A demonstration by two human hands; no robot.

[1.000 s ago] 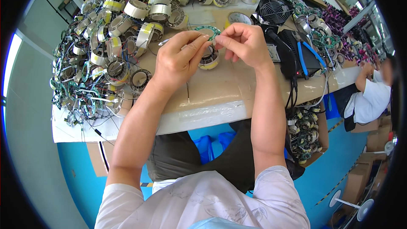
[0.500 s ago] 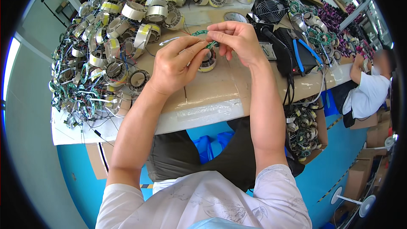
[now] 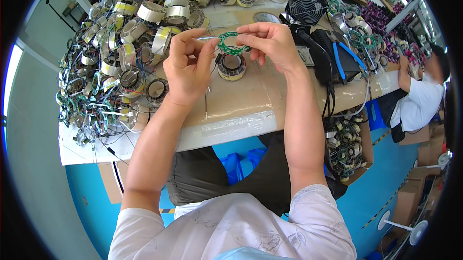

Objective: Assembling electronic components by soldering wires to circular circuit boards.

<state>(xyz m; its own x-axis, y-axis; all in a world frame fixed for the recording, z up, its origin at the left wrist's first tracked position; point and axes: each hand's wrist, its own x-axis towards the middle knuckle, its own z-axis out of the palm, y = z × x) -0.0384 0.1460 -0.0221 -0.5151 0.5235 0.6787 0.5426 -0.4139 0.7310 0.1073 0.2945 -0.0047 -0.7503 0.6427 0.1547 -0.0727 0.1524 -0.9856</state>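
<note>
Green ring board (image 3: 230,51) is held above the table, gripped at its right edge between thumb and forefinger of the right hand (image 3: 272,44), whose fingertips cover that part. The left hand (image 3: 188,69) has thumb and forefinger parted, thumb tip at the board's left edge; contact there cannot be told. Just below the grip, on the near side, a wound coil ring (image 3: 232,75) rests on the table (image 3: 246,100), a brown-covered surface with a clear film strip at its near edge. Beyond, the floor is blue and the wall pale.

Left of the grip, a dense heap of coil rings (image 3: 152,13) crowds the left hand. Right of it are a black fan unit (image 3: 307,8), a black box and blue-handled pliers (image 3: 343,61). Farther right sits a co-worker (image 3: 417,106).

Compared with half a second ago, the left hand has drawn leftward from the right, exposing more of the board and coil.
</note>
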